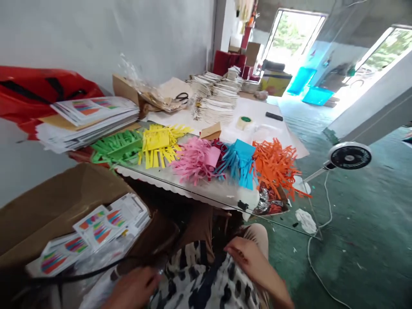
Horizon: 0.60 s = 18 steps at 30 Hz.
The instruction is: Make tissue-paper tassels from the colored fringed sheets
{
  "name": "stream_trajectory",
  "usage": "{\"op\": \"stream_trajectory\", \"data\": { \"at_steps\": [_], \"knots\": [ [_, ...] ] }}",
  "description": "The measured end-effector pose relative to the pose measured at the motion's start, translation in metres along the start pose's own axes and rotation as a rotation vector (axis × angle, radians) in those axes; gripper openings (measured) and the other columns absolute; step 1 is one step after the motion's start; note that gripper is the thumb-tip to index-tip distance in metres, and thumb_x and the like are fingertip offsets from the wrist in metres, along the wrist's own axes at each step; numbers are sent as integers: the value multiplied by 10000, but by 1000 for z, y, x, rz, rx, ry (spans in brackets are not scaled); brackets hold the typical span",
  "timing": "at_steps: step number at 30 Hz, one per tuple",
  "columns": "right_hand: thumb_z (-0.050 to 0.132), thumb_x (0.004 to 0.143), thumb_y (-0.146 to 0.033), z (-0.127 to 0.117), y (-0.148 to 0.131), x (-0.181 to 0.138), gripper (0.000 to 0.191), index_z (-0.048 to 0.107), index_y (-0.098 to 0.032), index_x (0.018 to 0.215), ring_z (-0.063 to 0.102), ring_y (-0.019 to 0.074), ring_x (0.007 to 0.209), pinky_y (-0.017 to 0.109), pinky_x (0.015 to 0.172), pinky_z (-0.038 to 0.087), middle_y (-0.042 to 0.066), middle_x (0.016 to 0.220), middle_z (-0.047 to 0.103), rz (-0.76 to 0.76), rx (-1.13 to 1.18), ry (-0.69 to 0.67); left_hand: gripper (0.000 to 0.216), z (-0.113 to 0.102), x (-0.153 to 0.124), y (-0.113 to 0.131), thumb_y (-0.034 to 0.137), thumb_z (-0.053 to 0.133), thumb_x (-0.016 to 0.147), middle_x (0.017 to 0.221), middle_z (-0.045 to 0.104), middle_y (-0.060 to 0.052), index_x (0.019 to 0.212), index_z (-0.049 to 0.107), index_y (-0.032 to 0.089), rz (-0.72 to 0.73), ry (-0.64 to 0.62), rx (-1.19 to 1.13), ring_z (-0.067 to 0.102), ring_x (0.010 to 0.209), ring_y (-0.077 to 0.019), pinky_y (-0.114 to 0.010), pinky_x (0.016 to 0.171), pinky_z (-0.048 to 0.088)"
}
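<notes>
A black-and-white patterned cloth (209, 281) lies over my lap at the bottom of the view. My right hand (246, 255) rests over my knee with its fingers bent together on the cloth's upper right edge. Low on the left, my left hand (135, 285) is by the cloth's left edge; its fingers are blurred, and whether they hold anything is unclear. On the table ahead lie fringed strips in bunches: green (119, 146), yellow (159, 141), pink (196, 159), blue (240, 161) and orange (275, 165). Neither hand touches them.
A cardboard box (77, 184) with printed cards (101, 227) stands at my left. Further back on the table are paper stacks (219, 96), scissors (182, 98), a tape roll (244, 122) and a dark flat object (274, 116). A fan (350, 155) and its cord are at the right.
</notes>
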State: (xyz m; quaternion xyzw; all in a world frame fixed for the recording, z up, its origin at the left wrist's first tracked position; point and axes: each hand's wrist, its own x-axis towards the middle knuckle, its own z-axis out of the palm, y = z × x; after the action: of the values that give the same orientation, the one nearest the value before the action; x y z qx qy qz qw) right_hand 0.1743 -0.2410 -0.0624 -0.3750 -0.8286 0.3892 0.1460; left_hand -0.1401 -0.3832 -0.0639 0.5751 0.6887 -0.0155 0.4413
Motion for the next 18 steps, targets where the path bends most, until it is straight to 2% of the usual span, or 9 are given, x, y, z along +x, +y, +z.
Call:
{"op": "stream_trajectory", "data": {
  "at_steps": [2, 3, 5, 7, 9, 10, 13, 15, 18],
  "knots": [
    [526, 1078, -296, -34, -33, -12, 238, 758, -240, 1073, 752, 194, 963, 293, 860, 588, 47, 1030, 789, -91, 135, 87, 405, -16, 16, 12, 510, 549, 1011, 667, 697, 39, 716, 641, 249, 42, 64, -194, 696, 692, -214, -340, 689, 491],
    [532, 1075, -282, -49, -49, -17, 223, 753, -256, 1087, 751, 184, 959, 284, 856, 589, 42, 1025, 787, -172, 198, 154, 430, -24, 17, 22, 545, 554, 997, 643, 695, 28, 700, 636, 244, 133, 64, -338, 684, 668, -210, -330, 671, 462],
    [580, 1053, -278, -69, -75, -24, 175, 744, -289, 1112, 754, 195, 949, 306, 848, 605, 38, 1012, 786, -340, 322, 219, 387, -37, 9, 47, 599, 673, 920, 693, 722, -10, 776, 690, 240, 373, -17, -625, 671, 655, -192, -304, 636, 433],
    [611, 1039, -279, -76, -89, -26, 183, 747, -311, 1156, 755, 205, 929, 333, 841, 615, 34, 997, 786, -417, 403, 246, 315, -44, -4, 75, 579, 762, 857, 723, 733, -22, 949, 752, 278, 617, -75, -893, 653, 595, -179, -302, 601, 433],
    [621, 1032, -263, -75, -92, -25, 195, 756, -320, 1161, 751, 198, 899, 330, 819, 611, 23, 975, 786, -428, 429, 275, 251, -49, -11, 104, 479, 804, 853, 656, 682, 0, 1043, 765, 319, 872, 54, -1098, 599, 510, -151, -293, 545, 416],
    [620, 1030, -248, -73, -91, -22, 197, 762, -321, 1146, 749, 191, 894, 319, 809, 605, 17, 971, 786, -412, 416, 306, 190, -52, -11, 119, 433, 767, 898, 575, 618, 27, 1061, 755, 335, 979, 190, -1198, 553, 463, -139, -288, 522, 404],
    [615, 1034, -223, -74, -78, -11, 189, 779, -307, 1076, 743, 179, 924, 297, 821, 582, 13, 986, 791, -284, 275, 466, 88, -74, 9, 161, 343, 661, 982, 459, 428, 85, 936, 720, 295, 1230, 519, -1443, 368, 350, -92, -260, 437, 336],
    [619, 1042, -256, -85, -66, -3, 172, 790, -275, 1029, 735, 182, 936, 303, 847, 572, 26, 993, 793, -169, 155, 597, 161, -98, 39, 190, 366, 632, 995, 468, 401, 87, 888, 707, 271, 1338, 515, -1430, 352, 353, -88, -246, 411, 328],
    [658, 1027, -345, -108, -60, -2, 172, 790, -237, 1006, 721, 185, 898, 306, 824, 573, 37, 976, 789, -60, 83, 733, 191, -133, 102, 235, 355, 623, 1012, 671, 624, 21, 882, 707, 243, 1239, 557, -1015, 584, 551, -109, -245, 528, 452]
  ]
}}
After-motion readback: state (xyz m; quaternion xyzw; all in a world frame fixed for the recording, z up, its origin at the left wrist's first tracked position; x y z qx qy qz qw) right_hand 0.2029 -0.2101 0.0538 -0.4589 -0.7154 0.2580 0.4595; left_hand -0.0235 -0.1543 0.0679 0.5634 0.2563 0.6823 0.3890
